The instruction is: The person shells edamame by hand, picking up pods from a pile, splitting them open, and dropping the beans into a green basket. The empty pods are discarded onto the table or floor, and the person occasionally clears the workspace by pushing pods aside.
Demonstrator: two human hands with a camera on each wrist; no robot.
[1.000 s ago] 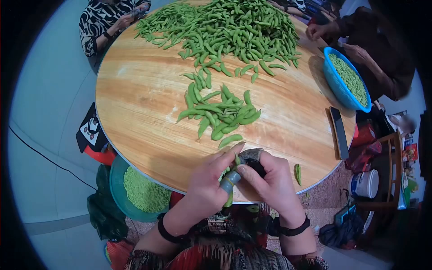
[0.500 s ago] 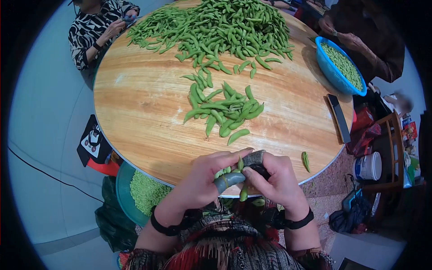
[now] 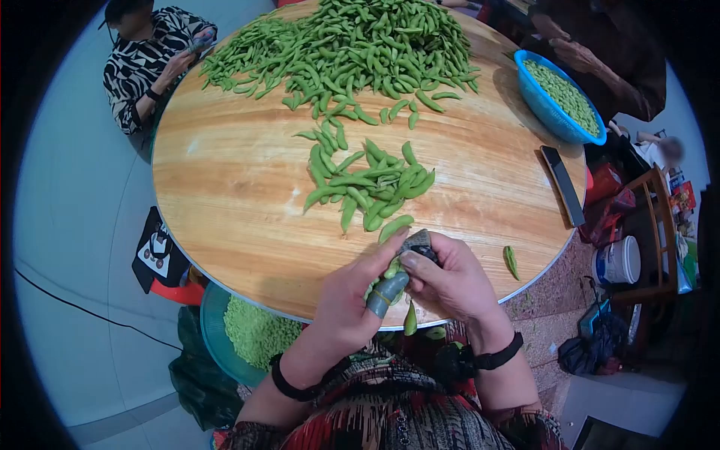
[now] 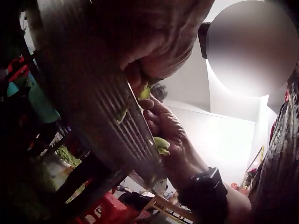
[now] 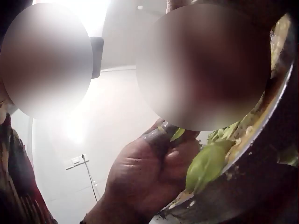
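Observation:
My left hand (image 3: 341,304) and right hand (image 3: 457,277) meet over the table's near edge. A grey sleeve (image 3: 387,294) with a yellow band covers the left thumb; a dark wrap (image 3: 418,241) is on a right finger. Between the fingertips both hands pinch a green soybean pod (image 3: 393,267). An opened pod (image 3: 410,319) hangs below the right fingers, large in the right wrist view as a pale green pod (image 5: 205,168). Just beyond the hands lies a single pod (image 3: 395,228), then a small heap of pods (image 3: 371,184).
A big pile of pods (image 3: 360,56) covers the far side of the round wooden table (image 3: 225,195). At right are a blue basket (image 3: 551,112) of shelled beans, a phone (image 3: 562,186) and an opened pod (image 3: 511,262). A green basin (image 3: 214,322) of beans stands below left. Two people sit opposite.
The pinched pod has shifted between the fingers, and an opened pod hangs lower under the right hand. Both hands stay together near the edge while the head view shifts slightly.

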